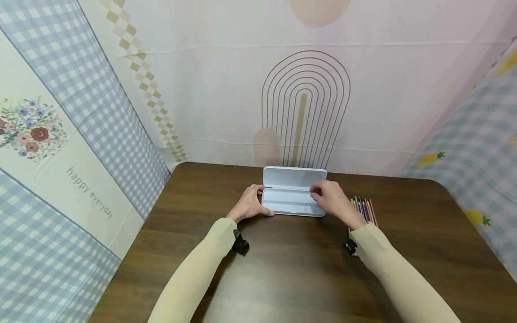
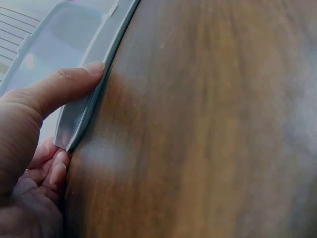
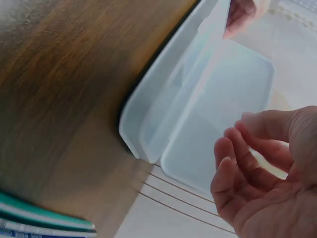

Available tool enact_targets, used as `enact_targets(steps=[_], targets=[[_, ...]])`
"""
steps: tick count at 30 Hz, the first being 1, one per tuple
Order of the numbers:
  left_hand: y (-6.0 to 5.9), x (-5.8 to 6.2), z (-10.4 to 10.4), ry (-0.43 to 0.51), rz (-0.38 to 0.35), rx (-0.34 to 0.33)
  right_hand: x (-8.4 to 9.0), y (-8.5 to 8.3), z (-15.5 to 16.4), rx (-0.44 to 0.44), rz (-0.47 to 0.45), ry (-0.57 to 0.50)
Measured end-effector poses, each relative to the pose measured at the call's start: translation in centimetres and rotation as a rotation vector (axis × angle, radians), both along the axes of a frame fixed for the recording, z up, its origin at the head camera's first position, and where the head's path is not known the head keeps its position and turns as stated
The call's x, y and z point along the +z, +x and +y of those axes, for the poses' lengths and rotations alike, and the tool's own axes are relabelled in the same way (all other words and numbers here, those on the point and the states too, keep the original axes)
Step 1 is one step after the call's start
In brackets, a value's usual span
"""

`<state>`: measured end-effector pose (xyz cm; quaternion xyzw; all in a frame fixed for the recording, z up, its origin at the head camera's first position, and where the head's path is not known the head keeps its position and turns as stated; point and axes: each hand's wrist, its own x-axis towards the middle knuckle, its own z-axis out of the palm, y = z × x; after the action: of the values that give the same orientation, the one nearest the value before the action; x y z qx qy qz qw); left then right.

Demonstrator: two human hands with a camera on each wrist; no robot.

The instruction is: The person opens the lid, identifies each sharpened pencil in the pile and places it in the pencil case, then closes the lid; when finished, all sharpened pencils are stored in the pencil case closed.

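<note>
My left hand grips the open pencil case, centre frame on worktop; right hand loose, empty, w/ pencils beside.

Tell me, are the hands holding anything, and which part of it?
The left hand grips the open white pencil case at its left end, thumb on the rim. The right hand hovers over the case's right side, fingers loosely curled, holding nothing.

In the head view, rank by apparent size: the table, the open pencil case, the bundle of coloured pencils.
1. Table, largest by far.
2. Pencil case, lid up.
3. Coloured pencils, smallest, though the right hand hides part of the bundle.
</note>
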<state>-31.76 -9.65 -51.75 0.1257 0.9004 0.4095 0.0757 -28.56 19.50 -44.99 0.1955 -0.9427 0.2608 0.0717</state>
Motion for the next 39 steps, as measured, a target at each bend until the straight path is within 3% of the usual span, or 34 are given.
enact_targets(steps=[11, 18, 28, 39], targets=[[0.2, -0.1, -0.1, 0.014, -0.017, 0.012, 1.7, 3.1, 2.8, -0.121, -0.038, -0.027], [0.1, -0.2, -0.1, 0.0, 0.013, 0.002, 2.0, 5.1, 4.5, -0.204, -0.079, -0.022], [0.0, -0.1, 0.0, -0.003, 0.013, -0.001, 0.7, 7.3, 7.3, -0.321, -0.139, 0.023], [-0.1, -0.2, 0.0, -0.008, 0.015, -0.001, -1.1, 8.6, 10.3, -0.419, -0.299, 0.047]])
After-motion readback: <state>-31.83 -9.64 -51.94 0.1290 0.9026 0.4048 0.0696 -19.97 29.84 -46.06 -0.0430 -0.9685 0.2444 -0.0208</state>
